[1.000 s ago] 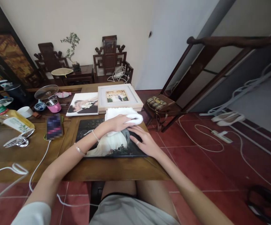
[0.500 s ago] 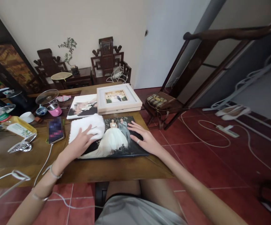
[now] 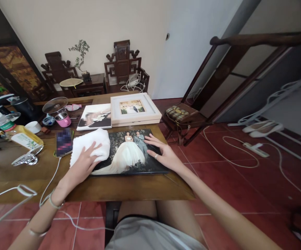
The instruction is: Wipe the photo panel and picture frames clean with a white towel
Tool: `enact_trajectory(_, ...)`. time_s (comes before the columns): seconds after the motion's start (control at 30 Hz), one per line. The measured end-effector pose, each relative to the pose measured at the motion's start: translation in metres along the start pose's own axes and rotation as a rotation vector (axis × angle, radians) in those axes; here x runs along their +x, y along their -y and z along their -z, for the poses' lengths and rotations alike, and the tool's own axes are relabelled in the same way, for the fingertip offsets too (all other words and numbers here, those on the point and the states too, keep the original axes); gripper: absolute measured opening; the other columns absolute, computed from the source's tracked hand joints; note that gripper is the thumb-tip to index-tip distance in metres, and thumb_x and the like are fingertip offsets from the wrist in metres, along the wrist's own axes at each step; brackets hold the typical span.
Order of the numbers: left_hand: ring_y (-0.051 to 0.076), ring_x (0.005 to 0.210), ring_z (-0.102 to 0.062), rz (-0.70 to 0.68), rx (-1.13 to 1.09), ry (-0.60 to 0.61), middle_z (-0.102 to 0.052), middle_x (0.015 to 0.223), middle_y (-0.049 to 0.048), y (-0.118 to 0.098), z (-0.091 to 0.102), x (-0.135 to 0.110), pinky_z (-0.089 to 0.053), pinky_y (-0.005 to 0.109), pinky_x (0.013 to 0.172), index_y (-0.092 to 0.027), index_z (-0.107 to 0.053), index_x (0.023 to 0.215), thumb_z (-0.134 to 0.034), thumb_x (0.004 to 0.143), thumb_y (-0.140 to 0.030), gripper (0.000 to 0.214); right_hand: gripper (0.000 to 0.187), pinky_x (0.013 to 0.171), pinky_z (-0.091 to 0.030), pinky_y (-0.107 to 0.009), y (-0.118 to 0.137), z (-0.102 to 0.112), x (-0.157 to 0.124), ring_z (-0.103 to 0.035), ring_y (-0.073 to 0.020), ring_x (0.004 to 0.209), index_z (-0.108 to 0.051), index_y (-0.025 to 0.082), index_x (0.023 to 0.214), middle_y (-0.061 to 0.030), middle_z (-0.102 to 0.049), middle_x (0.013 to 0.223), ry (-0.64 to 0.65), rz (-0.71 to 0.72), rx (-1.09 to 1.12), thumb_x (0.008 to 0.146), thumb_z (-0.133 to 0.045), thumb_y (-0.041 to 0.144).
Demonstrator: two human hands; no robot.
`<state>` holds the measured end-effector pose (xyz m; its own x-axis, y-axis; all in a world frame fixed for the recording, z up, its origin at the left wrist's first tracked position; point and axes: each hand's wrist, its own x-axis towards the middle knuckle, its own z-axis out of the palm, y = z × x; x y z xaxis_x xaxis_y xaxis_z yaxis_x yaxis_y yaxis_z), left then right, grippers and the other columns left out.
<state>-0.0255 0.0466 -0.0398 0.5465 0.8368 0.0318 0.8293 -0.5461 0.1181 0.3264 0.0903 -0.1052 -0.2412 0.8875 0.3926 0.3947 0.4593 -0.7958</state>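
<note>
A dark photo canvas [image 3: 129, 152] of a couple lies flat on the wooden table [image 3: 119, 189] in front of me. A white folded cloth [image 3: 89, 142] rests over its left edge. My left hand [image 3: 84, 165] lies flat on the cloth with fingers spread, pressing it down. My right hand [image 3: 162, 152] rests open on the canvas's right side, fingers stretched out, a ring on one finger.
Behind the canvas sit a white framed photo [image 3: 134, 108] and another print [image 3: 94, 116]. A phone [image 3: 64, 142] with a white cable, a pink cup [image 3: 63, 119], a fan [image 3: 54, 105] and bottles crowd the left. Cables and a power strip [image 3: 254, 150] lie on the red floor.
My left hand has swept the cloth from the canvas's upper right across to its left edge. My right hand stayed on the right side.
</note>
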Motion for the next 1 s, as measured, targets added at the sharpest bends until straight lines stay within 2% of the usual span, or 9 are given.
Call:
enact_trajectory(0.17, 0.025, 0.148, -0.010, -0.069, -0.047, 0.088, -0.029, 0.156, 0.0052, -0.023, 0.017, -0.030, -0.016, 0.057, 0.118, -0.021, -0.066, 0.110, -0.035, 0.101, -0.026, 0.033, 0.035, 0.113, -0.030, -0.057, 0.002, 0.001, 0.000, -0.039, -0.0283, 0.138, -0.068, 0.027, 0.117, -0.0085, -0.059, 0.135, -0.005, 0.008, -0.004, 0.082, -0.066, 0.032)
enact_trajectory(0.3, 0.020, 0.147, -0.016, -0.146, -0.139, 0.158, -0.031, 0.155, -0.0012, -0.047, 0.034, -0.067, -0.022, 0.048, 0.119, -0.026, -0.069, 0.101, -0.034, 0.101, -0.023, 0.035, 0.033, 0.112, -0.031, -0.058, 0.003, 0.000, 0.000, -0.040, -0.0290, 0.137, -0.069, 0.027, 0.114, -0.0090, -0.060, 0.134, -0.015, 0.016, -0.031, 0.082, -0.066, 0.035)
enact_trajectory(0.37, 0.020, 0.147, -0.018, -0.150, -0.148, 0.172, -0.032, 0.155, -0.0033, -0.051, 0.038, -0.074, -0.024, 0.045, 0.119, -0.027, -0.069, 0.101, -0.035, 0.101, -0.023, 0.034, 0.034, 0.111, -0.032, -0.058, 0.004, 0.000, -0.001, -0.040, -0.0293, 0.137, -0.069, 0.026, 0.115, -0.0093, -0.060, 0.135, -0.014, 0.024, -0.054, 0.082, -0.066, 0.036)
enact_trajectory(0.47, 0.022, 0.146, -0.021, -0.132, -0.131, 0.185, -0.033, 0.154, -0.0029, -0.043, 0.039, -0.060, -0.028, 0.046, 0.117, -0.029, -0.068, 0.107, -0.038, 0.101, -0.026, 0.031, 0.036, 0.111, -0.033, -0.058, 0.005, 0.000, -0.001, -0.040, -0.0288, 0.137, -0.068, 0.025, 0.116, -0.0098, -0.059, 0.135, -0.002, 0.041, -0.086, 0.082, -0.067, 0.037)
enact_trajectory(0.63, 0.026, 0.142, -0.031, -0.111, -0.102, 0.164, -0.042, 0.150, -0.0011, -0.002, 0.038, 0.008, -0.024, 0.047, 0.117, -0.026, -0.065, 0.118, -0.031, 0.103, -0.039, 0.039, 0.038, 0.111, -0.034, -0.057, 0.007, 0.000, -0.002, -0.040, -0.0285, 0.138, -0.067, 0.023, 0.119, -0.0114, -0.058, 0.137, 0.017, 0.051, -0.115, 0.083, -0.066, 0.037)
enact_trajectory(0.73, 0.029, 0.136, -0.041, -0.082, -0.069, 0.061, -0.051, 0.143, 0.0005, 0.021, 0.037, 0.047, -0.024, 0.046, 0.115, -0.018, -0.063, 0.121, -0.021, 0.103, -0.050, 0.055, 0.038, 0.111, -0.034, -0.058, 0.007, 0.000, -0.003, -0.040, -0.0294, 0.138, -0.066, 0.024, 0.119, -0.0108, -0.058, 0.136, 0.012, 0.055, -0.119, 0.083, -0.066, 0.038)
enact_trajectory(0.8, 0.029, 0.134, -0.042, -0.067, -0.057, 0.008, -0.056, 0.137, 0.0032, 0.032, 0.036, 0.063, -0.023, 0.046, 0.115, -0.011, -0.061, 0.120, -0.016, 0.102, -0.052, 0.063, 0.038, 0.111, -0.034, -0.058, 0.007, 0.000, -0.003, -0.040, -0.0294, 0.138, -0.066, 0.025, 0.119, -0.0106, -0.058, 0.136, 0.014, 0.059, -0.120, 0.083, -0.066, 0.038)
enact_trajectory(0.9, 0.027, 0.140, -0.034, -0.081, -0.064, 0.030, -0.058, 0.136, 0.0072, 0.036, 0.032, 0.064, -0.019, 0.048, 0.116, -0.009, -0.064, 0.112, -0.020, 0.102, -0.051, 0.061, 0.038, 0.111, -0.034, -0.057, 0.007, 0.000, -0.003, -0.040, -0.0291, 0.138, -0.066, 0.024, 0.119, -0.0107, -0.058, 0.136, 0.015, 0.059, -0.118, 0.084, -0.065, 0.038)
enact_trajectory(1.0, 0.026, 0.145, -0.025, -0.093, -0.085, 0.084, -0.046, 0.147, 0.0063, 0.022, 0.028, 0.038, -0.019, 0.050, 0.117, -0.017, -0.067, 0.109, -0.033, 0.102, -0.046, 0.045, 0.038, 0.112, -0.033, -0.056, 0.006, 0.000, -0.003, -0.039, -0.0287, 0.138, -0.066, 0.024, 0.120, -0.0108, -0.058, 0.137, 0.014, 0.057, -0.117, 0.084, -0.065, 0.038)
